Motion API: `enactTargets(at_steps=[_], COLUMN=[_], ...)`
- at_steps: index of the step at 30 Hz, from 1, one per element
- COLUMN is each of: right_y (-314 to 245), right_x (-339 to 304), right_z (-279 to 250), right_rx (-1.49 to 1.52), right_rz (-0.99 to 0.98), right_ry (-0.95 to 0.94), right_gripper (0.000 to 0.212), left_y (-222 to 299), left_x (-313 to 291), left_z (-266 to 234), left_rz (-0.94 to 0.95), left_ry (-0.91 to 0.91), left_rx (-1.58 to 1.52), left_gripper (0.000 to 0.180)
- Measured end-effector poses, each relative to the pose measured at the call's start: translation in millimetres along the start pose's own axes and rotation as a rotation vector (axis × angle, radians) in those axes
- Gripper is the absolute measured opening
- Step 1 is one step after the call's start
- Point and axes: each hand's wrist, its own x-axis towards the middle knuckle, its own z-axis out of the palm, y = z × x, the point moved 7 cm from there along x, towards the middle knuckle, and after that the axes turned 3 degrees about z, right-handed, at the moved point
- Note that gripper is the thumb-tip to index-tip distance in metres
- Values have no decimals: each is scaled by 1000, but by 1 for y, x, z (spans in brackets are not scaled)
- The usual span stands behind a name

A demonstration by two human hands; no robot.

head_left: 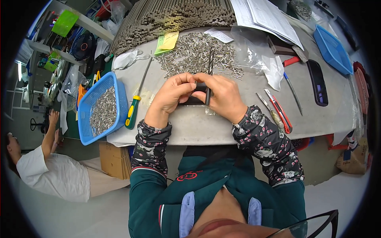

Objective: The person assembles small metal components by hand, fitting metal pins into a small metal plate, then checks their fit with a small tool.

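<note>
My left hand and my right hand meet over the grey table, both pinching a small dark block. A thin dark rod stands up from between my fingers, held by my right hand. Under my hands lies a flat dark piece. Just beyond them spreads a heap of small silvery metal pins.
A blue basket of pins sits at the left edge, a green-yellow screwdriver beside it. Red utility knife, pen, hammer, papers and another blue basket lie right. A bundle of metal rods lies behind. A person in white sits lower left.
</note>
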Motion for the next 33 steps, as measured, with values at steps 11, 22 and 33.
enactTargets(at_steps=[11,22,33], right_y=[-5,-2,1], right_x=[5,5,9], right_z=[7,15,11], right_rx=[-100,-61,104], right_rz=[-25,-12,109], right_ry=[-8,-2,-22], right_gripper=[23,22,22], left_y=[-14,-16,-7], left_x=[-2,-3,-4], left_z=[-1,-9,-5], left_rz=[-125,-93,85], left_ry=[-76,-81,-16], left_rx=[-262,-329,-167], left_gripper=[6,7,10])
